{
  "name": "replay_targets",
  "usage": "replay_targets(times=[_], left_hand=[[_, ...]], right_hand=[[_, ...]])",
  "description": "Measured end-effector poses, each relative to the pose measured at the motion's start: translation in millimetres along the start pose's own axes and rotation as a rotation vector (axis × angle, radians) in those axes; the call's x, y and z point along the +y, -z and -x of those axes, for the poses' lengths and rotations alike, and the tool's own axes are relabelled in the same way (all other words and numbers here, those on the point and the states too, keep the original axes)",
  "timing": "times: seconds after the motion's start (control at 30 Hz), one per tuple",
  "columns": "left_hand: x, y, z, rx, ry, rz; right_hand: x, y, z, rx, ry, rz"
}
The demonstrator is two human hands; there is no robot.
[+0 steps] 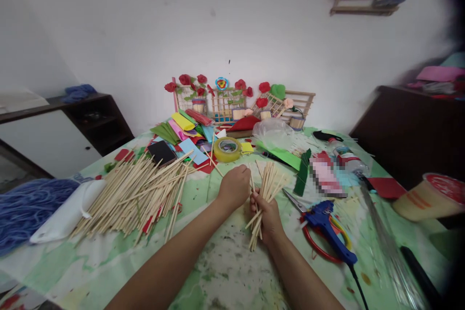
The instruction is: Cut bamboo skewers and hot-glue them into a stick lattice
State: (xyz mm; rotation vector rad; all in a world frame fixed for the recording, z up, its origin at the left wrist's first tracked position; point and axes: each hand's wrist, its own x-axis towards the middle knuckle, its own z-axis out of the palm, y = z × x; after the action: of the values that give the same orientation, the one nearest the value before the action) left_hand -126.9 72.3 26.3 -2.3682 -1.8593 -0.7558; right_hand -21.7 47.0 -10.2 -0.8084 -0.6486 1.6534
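Note:
A loose bundle of thin wooden sticks [268, 181] is in the grip of my right hand [271, 215], its fingers wrapped around the middle. The sticks stand tilted, fanning out above and below the fist. My left hand [235, 186] is closed just left of the bundle. Its fingertips pinch at a single stick, partly hidden by the hand. On the table to the left lies a big pile of similar sticks [123, 198]. Right of my hands are a blue hot glue gun [323, 225] and scissors [294, 201] with red handles.
Yellow tape [227, 149], folded coloured paper [183, 121] and a dark flat box [162, 153] lie farther back. Stick frames with red flowers [227, 101] lean on the wall. A lidded cup [428, 198] and plastic bottle [347, 157] are right; blue yarn [32, 208] is left.

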Motion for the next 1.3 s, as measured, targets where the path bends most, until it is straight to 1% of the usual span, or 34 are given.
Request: replay_targets(times=[0.07, 0.13, 0.23, 0.3, 0.4, 0.5, 0.6, 0.73, 0.97, 1.13, 1.3], left_hand=[[-5.8, -1.6, -1.7, 0.004, 0.039, 0.031], [-17.5, 0.0, -5.1, 0.025, 0.118, 0.069], [-37.7, 7.8, -11.7, 0.073, 0.248, 0.152], [-43.9, 11.9, -15.4, 0.067, 0.278, 0.245], [-37.0, 9.2, -17.3, -0.014, 0.261, 0.431], [-23.1, -0.9, -15.3, -0.076, 0.254, 0.596], [-16.9, -9.3, -12.8, -0.091, 0.279, 0.707], [-19.7, -11.9, -12.5, -0.074, 0.316, 0.804], [-18.7, -6.7, -13.3, -0.070, 0.332, 0.860], [-16.8, -4.5, -13.0, -0.077, 0.327, 0.829], [-18.0, -6.9, -12.9, -0.079, 0.304, 0.780]], right_hand=[[0.1, 0.2, 0.4, 0.003, -0.011, 0.003], [0.4, 1.4, 1.3, 0.007, -0.012, 0.003], [0.7, 4.1, 1.6, 0.022, -0.006, -0.021], [0.4, 5.4, 0.4, 0.035, -0.007, -0.049], [-0.6, 5.3, -1.3, 0.041, -0.011, -0.075], [-1.0, 3.4, -0.8, 0.036, -0.009, -0.074], [0.1, 1.4, 1.0, 0.034, 0.005, -0.057], [1.8, -0.2, 3.0, 0.040, 0.014, -0.030], [0.1, -2.6, 4.4, 0.054, 0.027, 0.002], [0.8, -2.2, 4.5, 0.048, 0.039, 0.022], [2.6, -0.9, 3.5, 0.041, 0.051, 0.049]])
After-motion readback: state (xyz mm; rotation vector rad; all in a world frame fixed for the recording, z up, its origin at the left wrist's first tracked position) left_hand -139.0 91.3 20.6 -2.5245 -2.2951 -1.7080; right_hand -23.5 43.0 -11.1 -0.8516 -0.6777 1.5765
